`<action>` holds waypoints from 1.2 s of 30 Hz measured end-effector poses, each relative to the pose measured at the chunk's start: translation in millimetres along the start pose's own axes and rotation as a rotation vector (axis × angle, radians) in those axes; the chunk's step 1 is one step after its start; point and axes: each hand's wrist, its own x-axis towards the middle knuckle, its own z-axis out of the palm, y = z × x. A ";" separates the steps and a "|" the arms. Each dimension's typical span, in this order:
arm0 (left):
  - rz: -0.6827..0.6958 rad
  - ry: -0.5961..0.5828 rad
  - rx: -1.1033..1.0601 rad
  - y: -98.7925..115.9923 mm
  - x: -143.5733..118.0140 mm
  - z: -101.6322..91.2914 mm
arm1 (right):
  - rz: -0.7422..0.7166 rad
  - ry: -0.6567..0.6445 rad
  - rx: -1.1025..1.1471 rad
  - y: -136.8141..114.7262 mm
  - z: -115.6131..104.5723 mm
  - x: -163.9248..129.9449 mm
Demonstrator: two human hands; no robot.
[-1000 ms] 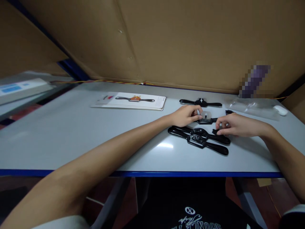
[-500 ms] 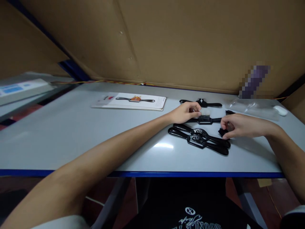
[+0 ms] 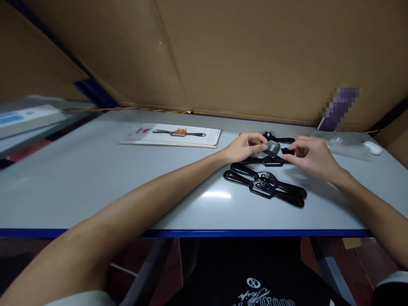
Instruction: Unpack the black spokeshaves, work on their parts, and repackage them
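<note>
Plate is pinched by left hand; right hand pinches small black part.

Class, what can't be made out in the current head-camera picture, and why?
In the head view:
1. Gripped edge of the flat metal plate: hidden by the left hand.
2. Right end of the small black piece: covered by the right hand.
3. Most of the far black tool's left handle: behind the left hand.
4. Card's fine print: too small.
5. Blue-and-white box: cut off by the left edge.
</note>
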 end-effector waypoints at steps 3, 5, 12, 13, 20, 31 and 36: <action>0.046 0.008 0.021 -1.6 0.4 0.1 | -0.048 0.046 0.006 2.8 9.5 0.7; 0.057 0.007 0.029 -2.8 0.5 -0.1 | -0.018 0.035 0.004 3.6 12.6 0.6; 0.061 0.028 0.057 -4.4 0.2 -0.5 | -0.131 0.033 0.012 3.1 16.5 -0.2; 0.060 0.037 0.064 -4.6 0.1 -0.3 | -0.114 0.042 0.033 3.3 17.4 -0.2; 0.050 -0.008 0.004 -3.4 -1.9 -0.6 | -0.202 0.049 -0.004 3.7 23.9 -0.1; 0.008 -0.075 -0.117 -4.5 -2.5 -6.3 | -0.207 0.110 0.003 11.8 30.6 2.0; 0.021 -0.112 -0.120 -2.8 -2.7 -4.5 | -0.102 0.045 0.103 7.4 22.6 3.0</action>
